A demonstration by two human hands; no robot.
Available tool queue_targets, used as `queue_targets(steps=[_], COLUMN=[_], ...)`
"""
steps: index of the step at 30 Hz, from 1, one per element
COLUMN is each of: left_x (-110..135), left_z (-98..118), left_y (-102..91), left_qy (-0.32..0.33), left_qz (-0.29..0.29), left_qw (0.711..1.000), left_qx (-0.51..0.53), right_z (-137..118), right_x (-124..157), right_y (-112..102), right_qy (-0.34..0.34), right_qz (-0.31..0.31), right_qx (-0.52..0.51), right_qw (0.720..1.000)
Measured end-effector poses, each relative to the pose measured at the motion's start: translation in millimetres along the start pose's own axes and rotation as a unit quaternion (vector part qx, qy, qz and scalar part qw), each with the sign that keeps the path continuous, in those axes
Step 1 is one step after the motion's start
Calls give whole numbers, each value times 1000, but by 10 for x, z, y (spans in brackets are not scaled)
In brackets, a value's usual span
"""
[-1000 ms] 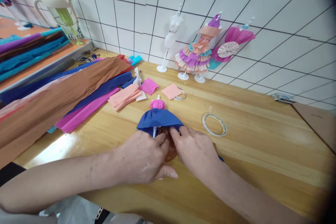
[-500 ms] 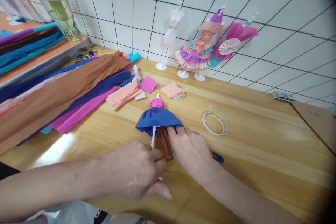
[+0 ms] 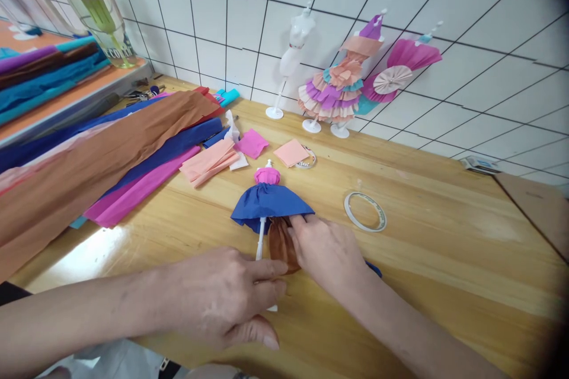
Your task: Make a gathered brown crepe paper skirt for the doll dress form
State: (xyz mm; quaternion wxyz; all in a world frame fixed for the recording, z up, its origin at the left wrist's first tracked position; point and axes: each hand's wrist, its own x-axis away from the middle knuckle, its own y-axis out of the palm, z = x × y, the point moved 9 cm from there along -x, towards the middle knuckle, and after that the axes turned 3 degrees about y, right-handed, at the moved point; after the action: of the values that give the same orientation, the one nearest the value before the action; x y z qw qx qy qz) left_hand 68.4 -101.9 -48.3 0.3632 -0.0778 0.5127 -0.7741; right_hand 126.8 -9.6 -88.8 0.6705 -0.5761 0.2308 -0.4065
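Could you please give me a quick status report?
Right grip at hem of blue skirt, beside brown piece. Left grip open, over white stand. Tape ring apart, to the right.

Skirt (image 3: pixel 271 201): plain deep blue, just beyond right hand (image 3: pixel 331 251). Bodice (image 3: pixel 267 176): bright pink, above skirt. Panel (image 3: pixel 281 243): brown, between right hand and left hand (image 3: pixel 235 299). Pole (image 3: pixel 261 238): white, just beyond left hand. Strips (image 3: pixel 115 142), beyond left hand: brown uppermost, others blue, pink, red. Squares (image 3: pixel 251 143), beyond both hands: one magenta, one peach. Far beyond right hand: tiered dress (image 3: pixel 331 92) in purple, peach, turquoise; magenta dress (image 3: pixel 413 54) with cream rosette (image 3: pixel 392 83). Wall (image 3: pixel 213 23): white, dark grid lines. Table (image 3: pixel 427 207): yellowish wood grain.
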Motion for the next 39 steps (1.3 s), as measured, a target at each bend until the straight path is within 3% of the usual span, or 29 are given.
queue_targets(steps=[4, 9, 16, 21, 25, 32, 39], left_x=[2, -30, -174, -154, -60, -68, -212], left_z=[72, 126, 38, -70, -98, -47, -156], left_y=[42, -43, -137, -30, 4, -88, -53], left_qy=[38, 67, 61, 32, 20, 50, 28], left_qz=[-45, -10, 81, 67, 68, 99, 34], left_qw=[998, 998, 982, 983, 987, 981, 985], left_qx=[18, -17, -162, -169, -141, -159, -169], right_z=[11, -2, -28, 30, 81, 83, 126], right_x=[-4, -16, -8, 2, -11, -56, -59], right_y=[28, 63, 51, 7, 16, 85, 119], right_qy=[6, 10, 2, 23, 50, 62, 76], right_qz=[-8, 0, 7, 9, -25, -61, -51], right_qx=[-1, -3, -7, -18, -37, -77, -145], right_qw=[1000, 1000, 1000, 1000, 998, 993, 985])
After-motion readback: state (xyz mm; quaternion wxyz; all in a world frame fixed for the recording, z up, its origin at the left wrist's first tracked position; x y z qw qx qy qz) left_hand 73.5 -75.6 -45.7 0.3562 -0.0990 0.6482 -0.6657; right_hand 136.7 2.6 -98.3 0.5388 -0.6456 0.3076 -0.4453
